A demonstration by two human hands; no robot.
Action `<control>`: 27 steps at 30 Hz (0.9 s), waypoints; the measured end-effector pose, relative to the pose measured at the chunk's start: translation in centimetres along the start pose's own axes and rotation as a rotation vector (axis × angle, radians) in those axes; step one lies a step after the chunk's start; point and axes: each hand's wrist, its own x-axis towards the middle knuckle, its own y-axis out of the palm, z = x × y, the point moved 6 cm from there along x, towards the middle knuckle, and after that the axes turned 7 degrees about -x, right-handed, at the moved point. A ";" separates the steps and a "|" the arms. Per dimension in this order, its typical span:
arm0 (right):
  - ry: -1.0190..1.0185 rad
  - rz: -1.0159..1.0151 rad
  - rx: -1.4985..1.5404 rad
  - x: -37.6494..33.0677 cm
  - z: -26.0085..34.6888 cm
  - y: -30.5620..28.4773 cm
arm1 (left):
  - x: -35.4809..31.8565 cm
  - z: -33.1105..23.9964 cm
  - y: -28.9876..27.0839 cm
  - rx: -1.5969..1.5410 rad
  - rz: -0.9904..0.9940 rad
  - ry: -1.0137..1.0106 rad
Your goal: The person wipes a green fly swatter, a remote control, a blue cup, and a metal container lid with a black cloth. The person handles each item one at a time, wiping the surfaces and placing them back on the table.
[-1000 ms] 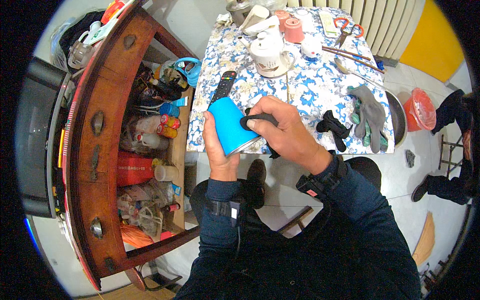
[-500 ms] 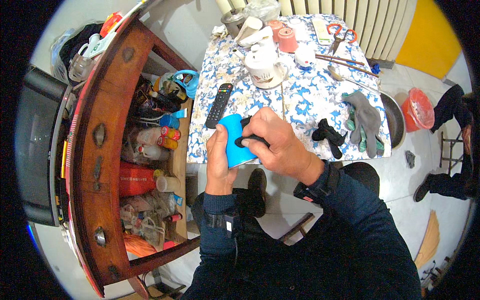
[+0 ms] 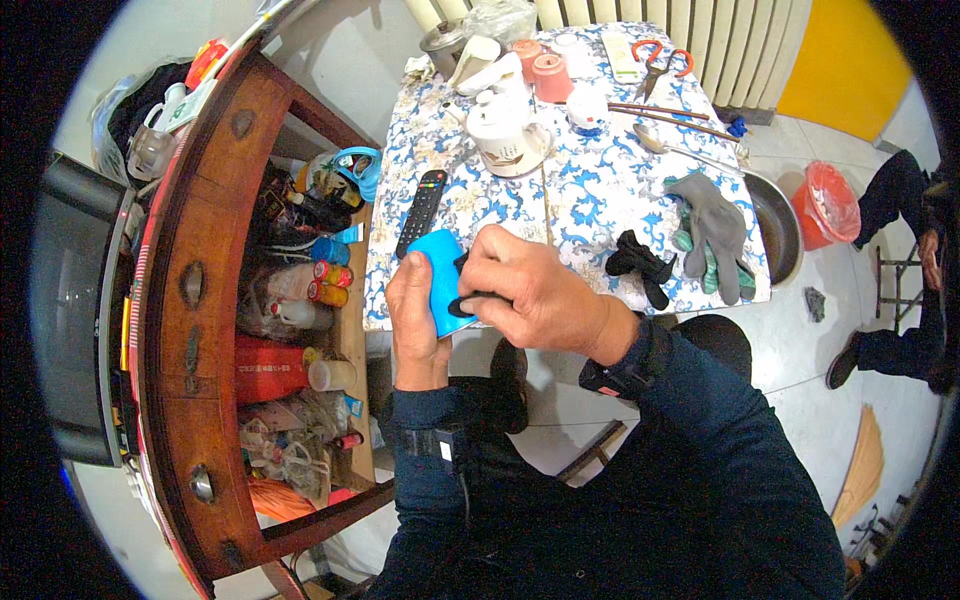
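1. Left hand (image 3: 410, 318) wraps the blue cup (image 3: 432, 268), tilted just off the table's (image 3: 585, 225) near edge.
2. Right hand (image 3: 545, 300) pinches black cloth (image 3: 464, 304) against it.
3. Change: cloth sits nearer the cup's lower end; silver rim mostly hidden now. Likely a different patch in contact.
4. Remote (image 3: 421, 212) lies beyond, untouched.

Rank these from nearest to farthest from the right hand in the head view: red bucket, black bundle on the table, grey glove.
From the right hand:
1. Black bundle: just to its right, near the table's front edge.
2. Grey glove: farther right, by the table's right edge.
3. Red bucket: farthest right, beyond the table.
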 end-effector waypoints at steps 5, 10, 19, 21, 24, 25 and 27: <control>0.172 -0.181 -0.159 1.1 -2.2 -1.3 | -0.5 0.9 1.0 0.141 0.021 0.021; 0.071 -0.058 0.051 1.0 -1.6 -0.6 | -0.1 0.7 0.4 -0.078 -0.041 0.032; 0.131 0.010 0.130 0.5 -0.2 -0.3 | 0.1 0.2 -1.5 -0.345 -0.162 -0.008; 0.154 -0.028 0.106 0.5 -0.7 -0.4 | -0.2 0.0 -1.1 -0.321 -0.125 0.011; 0.248 -0.102 0.088 0.6 -2.1 -0.3 | -0.2 0.0 -0.7 -0.311 -0.115 -0.024; 0.263 -0.110 0.008 0.5 -2.4 -0.5 | -0.3 0.2 -0.5 -0.326 -0.106 -0.072; 0.320 -0.146 0.030 0.5 -3.2 -0.5 | -0.7 1.2 -0.6 -0.335 -0.181 -0.212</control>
